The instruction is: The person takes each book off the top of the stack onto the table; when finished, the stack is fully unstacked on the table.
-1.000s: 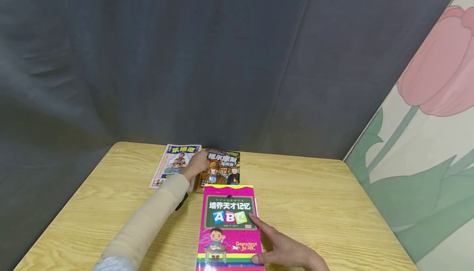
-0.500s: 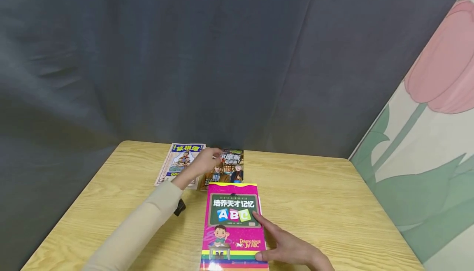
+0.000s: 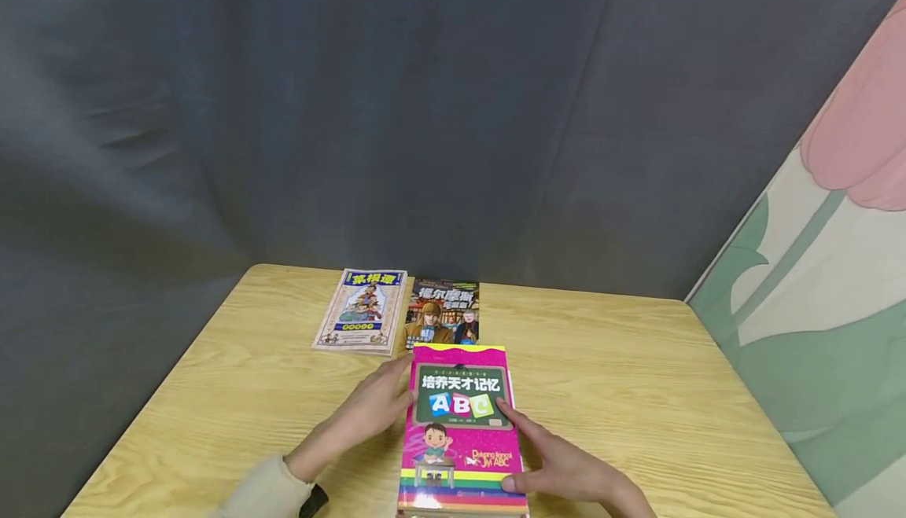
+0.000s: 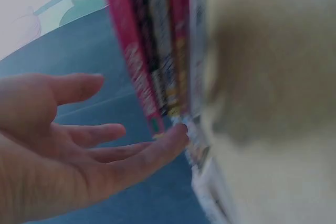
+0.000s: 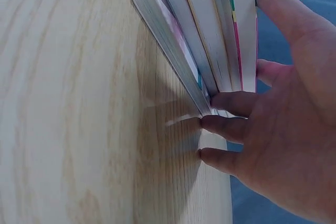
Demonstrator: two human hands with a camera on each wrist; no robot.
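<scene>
- Pink and glossy, the top book is lying face up on a stack of books, near and about the middle of the wooden table.
- Long axis of the stack: it is running near to far, so its long sides are facing the two hands, spines toward the left and page edges toward the right.
- The stack is lying between the hands, to the right of the left hand and to the left of the right hand.
- The right hand is the more engaged of the two: its thumb and index finger are resting on the right edge of the pink cover, while its other fingers are spreading low along the page edges, near the tabletop; they are not curling round the stack.
- The left hand is holding its fingers extended beside the spines, close to the far left corner; whether a fingertip is touching, I cannot tell.
- Beyond the stack, a dark book is lying flat, its near edge being hidden behind the pink one.
- Farther left, a pale book is lying just beside the dark one, tilting slightly in its line.
- A dark curtain is hanging behind the table's far edge.
</scene>
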